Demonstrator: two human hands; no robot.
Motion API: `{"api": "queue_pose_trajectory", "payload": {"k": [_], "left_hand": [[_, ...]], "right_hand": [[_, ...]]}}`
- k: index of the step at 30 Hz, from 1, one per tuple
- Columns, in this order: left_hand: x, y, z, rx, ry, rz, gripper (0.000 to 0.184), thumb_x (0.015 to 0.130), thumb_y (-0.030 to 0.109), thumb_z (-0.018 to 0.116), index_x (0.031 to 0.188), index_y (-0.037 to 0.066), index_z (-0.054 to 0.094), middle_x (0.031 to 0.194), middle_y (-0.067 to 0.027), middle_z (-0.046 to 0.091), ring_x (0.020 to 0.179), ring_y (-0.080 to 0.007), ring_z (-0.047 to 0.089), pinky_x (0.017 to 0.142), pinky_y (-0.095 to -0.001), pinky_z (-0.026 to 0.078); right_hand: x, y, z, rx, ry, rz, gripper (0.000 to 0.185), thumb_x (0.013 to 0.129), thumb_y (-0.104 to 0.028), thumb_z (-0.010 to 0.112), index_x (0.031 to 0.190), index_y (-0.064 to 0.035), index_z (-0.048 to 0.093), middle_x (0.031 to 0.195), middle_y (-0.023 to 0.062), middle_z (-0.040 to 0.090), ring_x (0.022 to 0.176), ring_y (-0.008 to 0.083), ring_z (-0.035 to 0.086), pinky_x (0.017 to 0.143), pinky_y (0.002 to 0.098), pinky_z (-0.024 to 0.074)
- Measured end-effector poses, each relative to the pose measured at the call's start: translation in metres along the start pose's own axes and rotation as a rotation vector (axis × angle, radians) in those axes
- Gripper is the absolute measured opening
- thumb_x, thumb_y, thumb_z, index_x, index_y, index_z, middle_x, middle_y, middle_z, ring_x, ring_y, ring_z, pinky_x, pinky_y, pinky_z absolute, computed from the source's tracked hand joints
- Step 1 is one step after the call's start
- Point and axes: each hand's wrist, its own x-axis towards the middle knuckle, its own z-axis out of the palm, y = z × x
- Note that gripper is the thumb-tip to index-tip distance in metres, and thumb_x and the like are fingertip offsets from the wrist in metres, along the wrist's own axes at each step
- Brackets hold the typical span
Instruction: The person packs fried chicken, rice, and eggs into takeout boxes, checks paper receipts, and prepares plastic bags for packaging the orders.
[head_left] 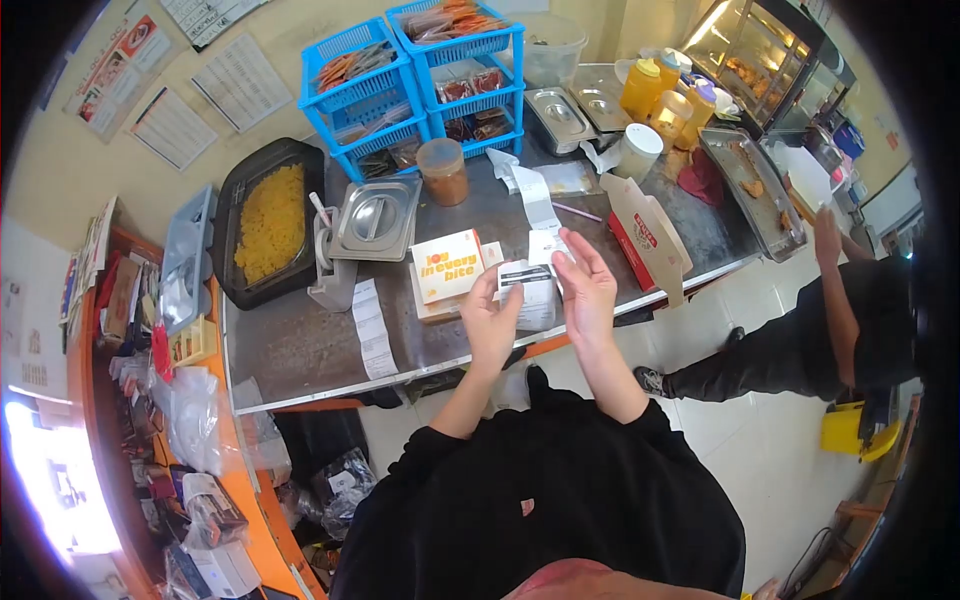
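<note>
My left hand (pixel 490 325) is closed, with thumb and fingers pinching a white printed slip (pixel 536 293) that has a dark band along its top. My right hand (pixel 588 290) pinches the near end of a long receipt strip (pixel 538 200). That strip runs back over the counter, curling at its far end. Just beyond my left hand, a white food box (pixel 447 268) with yellow and orange lettering rests on another box. To the right of my right hand stands an open red and white carton (pixel 640 235).
On the metal counter (pixel 290 350) lie another receipt (pixel 372 330), a tray of yellow rice (pixel 268 225), a lidded steel pan (pixel 375 220) and a brown-filled tub (pixel 442 172). Blue baskets (pixel 415 95) and sauce bottles (pixel 640 88) stand behind. A person in black (pixel 810 330) is at right.
</note>
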Motion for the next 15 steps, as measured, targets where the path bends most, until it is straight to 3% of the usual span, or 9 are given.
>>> {"api": "queue_pose_trajectory", "payload": {"k": [6,10,15], "left_hand": [[0.0,0.001,0.006,-0.012,-0.061,0.011,0.032,0.08,-0.008,0.057,0.112,-0.009,0.052,0.107,-0.0129,0.061,0.099,-0.0154,0.057,0.085,-0.0262,0.045],[-0.002,0.0,0.008,-0.052,-0.06,-0.024,0.035,0.08,-0.009,0.058,0.114,-0.008,0.052,0.11,-0.0137,0.059,0.102,-0.0166,0.056,0.086,-0.0265,0.046],[0.0,0.008,0.014,-0.066,0.013,-0.036,0.024,0.082,-0.003,0.061,0.106,-0.007,0.057,0.1,-0.0106,0.063,0.091,-0.0123,0.059,0.079,-0.0239,0.046]], "right_hand": [[-0.005,0.003,0.008,-0.08,-0.022,-0.071,0.043,0.073,0.008,0.068,0.112,0.0032,0.053,0.125,0.0169,0.051,0.116,0.0195,0.048,0.096,0.0322,0.0419],[-0.002,0.011,0.004,-0.13,-0.042,-0.192,0.038,0.073,0.011,0.065,0.108,0.0026,0.053,0.13,0.0196,0.045,0.118,0.0215,0.047,0.094,0.031,0.0458],[-0.007,0.016,0.006,-0.132,-0.085,-0.298,0.037,0.073,0.017,0.061,0.106,0.003,0.051,0.134,0.0228,0.039,0.117,0.024,0.048,0.089,0.0282,0.0504]]}}
